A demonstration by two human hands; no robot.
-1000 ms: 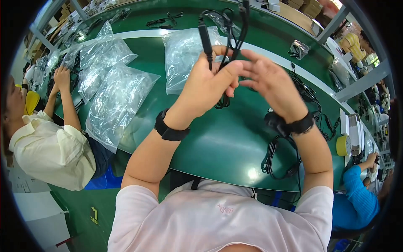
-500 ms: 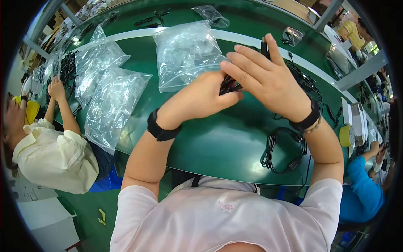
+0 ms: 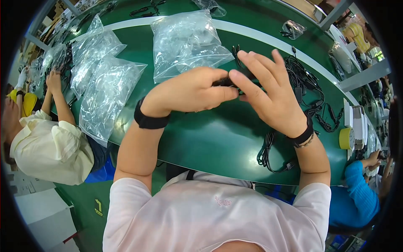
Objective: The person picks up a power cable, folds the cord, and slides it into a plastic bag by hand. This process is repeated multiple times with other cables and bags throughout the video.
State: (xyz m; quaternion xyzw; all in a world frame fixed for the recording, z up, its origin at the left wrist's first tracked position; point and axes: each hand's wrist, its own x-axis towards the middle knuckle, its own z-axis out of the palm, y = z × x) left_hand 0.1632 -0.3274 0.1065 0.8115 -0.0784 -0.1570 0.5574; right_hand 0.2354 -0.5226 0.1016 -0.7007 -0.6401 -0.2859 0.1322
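Note:
My left hand [image 3: 191,90] and my right hand [image 3: 266,90] meet over the green table [image 3: 218,143], both gripping a bundled black cable [image 3: 228,80] between them. Only a short black stretch of the cable shows between the fingers; the rest is hidden by the hands. Each wrist wears a black band. A coiled black cable [image 3: 268,153] lies on the table just below my right wrist. A clear plastic bag [image 3: 187,42] lies flat right behind my hands.
More clear bags [image 3: 107,90] lie at the left. A heap of black cables [image 3: 306,90] and a yellow tape roll [image 3: 346,138] sit at the right. A person in a pale shirt [image 3: 46,147] works at left, another in blue [image 3: 354,197] at right.
My hands have come down from a raised position toward the table. The long hanging cable loops seen earlier are now gathered into a small bundle between my fingers.

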